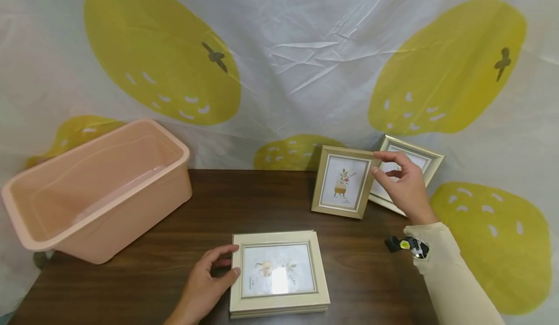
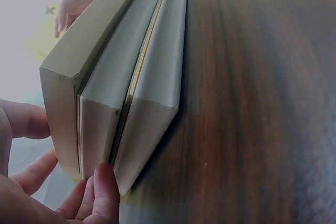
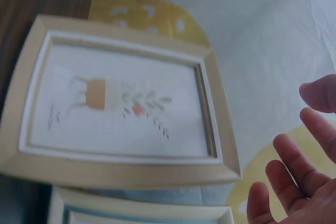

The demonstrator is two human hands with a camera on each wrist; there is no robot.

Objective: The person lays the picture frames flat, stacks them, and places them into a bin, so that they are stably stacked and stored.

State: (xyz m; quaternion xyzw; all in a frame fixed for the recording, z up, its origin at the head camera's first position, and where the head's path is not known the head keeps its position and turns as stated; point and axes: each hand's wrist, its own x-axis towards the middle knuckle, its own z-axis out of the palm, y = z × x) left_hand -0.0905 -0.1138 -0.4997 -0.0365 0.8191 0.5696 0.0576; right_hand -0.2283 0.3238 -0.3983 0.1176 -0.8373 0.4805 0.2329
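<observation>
My left hand (image 1: 204, 281) touches the left side of a stack of cream picture frames (image 1: 323, 286) near the table's front. In the left wrist view its fingertips (image 2: 105, 182) rest against the end of the stacked frames (image 2: 152, 72), which lie one on another. My right hand (image 1: 406, 184), thumb and fingers apart, is by the upper right corner of a tan picture frame (image 1: 318, 182), which leans upright at the back. The right wrist view shows the fingers (image 3: 296, 163) clear of that frame (image 3: 126, 176). Partly hidden behind the hand, a pale picture frame (image 1: 432, 162) leans, tilted.
A pink plastic bin (image 1: 139, 223) stands at the left of the dark wooden table (image 1: 209, 208). Behind the table hangs a white cloth (image 1: 297, 73) printed with yellow fruit. A wrist camera (image 1: 406, 244) is strapped over the right sleeve.
</observation>
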